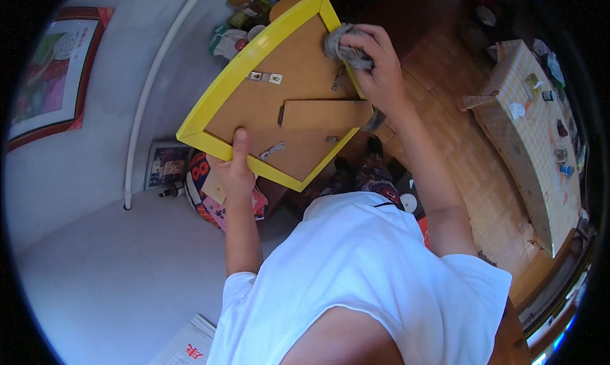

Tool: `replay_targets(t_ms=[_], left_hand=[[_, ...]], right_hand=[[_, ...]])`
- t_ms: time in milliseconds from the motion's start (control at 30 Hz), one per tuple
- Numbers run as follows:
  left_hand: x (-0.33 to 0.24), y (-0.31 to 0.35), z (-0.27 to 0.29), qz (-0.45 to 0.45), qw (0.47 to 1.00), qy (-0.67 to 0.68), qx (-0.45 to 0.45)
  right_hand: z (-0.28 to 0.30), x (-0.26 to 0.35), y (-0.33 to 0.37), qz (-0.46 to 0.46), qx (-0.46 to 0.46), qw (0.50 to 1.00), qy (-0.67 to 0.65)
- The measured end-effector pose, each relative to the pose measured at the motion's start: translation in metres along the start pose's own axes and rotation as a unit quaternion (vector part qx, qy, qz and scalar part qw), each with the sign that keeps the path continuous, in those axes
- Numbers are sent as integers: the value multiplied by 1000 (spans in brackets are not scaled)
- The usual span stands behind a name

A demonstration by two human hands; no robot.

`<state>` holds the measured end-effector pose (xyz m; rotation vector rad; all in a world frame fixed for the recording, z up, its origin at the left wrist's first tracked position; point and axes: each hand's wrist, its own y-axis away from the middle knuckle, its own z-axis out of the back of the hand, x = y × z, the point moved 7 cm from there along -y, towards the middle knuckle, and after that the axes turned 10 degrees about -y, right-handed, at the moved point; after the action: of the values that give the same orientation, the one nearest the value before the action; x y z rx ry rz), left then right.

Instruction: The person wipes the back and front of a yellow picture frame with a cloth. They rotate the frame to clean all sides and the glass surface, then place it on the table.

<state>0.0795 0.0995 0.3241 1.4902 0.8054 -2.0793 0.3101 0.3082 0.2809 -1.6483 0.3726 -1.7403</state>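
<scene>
A yellow picture frame (229, 79) is held up with its brown backing board (254, 107) facing me, tilted in the air. Metal clips and a fold-out stand (324, 114) show on the board. My left hand (234, 171) grips the lower left edge, its thumb lying on the back and its other fingers hidden behind. At the upper right edge, my right hand (381, 66) is closed around a crumpled grey cloth (349, 46), which presses against the yellow border. Part of the cloth hangs below the right wrist.
A framed picture (57, 72) hangs on the left wall beside a white pipe (152, 79). A smaller photo frame (166, 165) leans by a patterned bag (200, 180). Jars and clutter (244, 9) stand beyond. To the right is a table with a checked cloth (518, 136), bearing small items.
</scene>
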Motion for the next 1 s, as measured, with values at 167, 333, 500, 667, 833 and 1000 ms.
replay_targets(t_ms=[167, 333, 500, 667, 833, 1000], left_hand=[[-7, -9, 0, 65, 994, 81, -26], [-6, -18, 5, 87, 990, 102, -49], [-7, -22, 7, 58, 996, 72, -1], [-2, -16, 4, 64, 994, 87, -19], [-11, -13, 2, 58, 991, 108, -48], [-17, -15, 10, 36, 994, 94, -49]], right_hand=[[7, -17, 17, -41, 60, 995, -61], [12, -33, 65, -141, 129, 976, -109], [10, -17, 22, -55, 76, 992, -81], [4, -1, -17, -25, 32, 994, -100], [21, -24, 35, -86, 103, 986, -100], [22, -21, 18, -50, 70, 989, -123]])
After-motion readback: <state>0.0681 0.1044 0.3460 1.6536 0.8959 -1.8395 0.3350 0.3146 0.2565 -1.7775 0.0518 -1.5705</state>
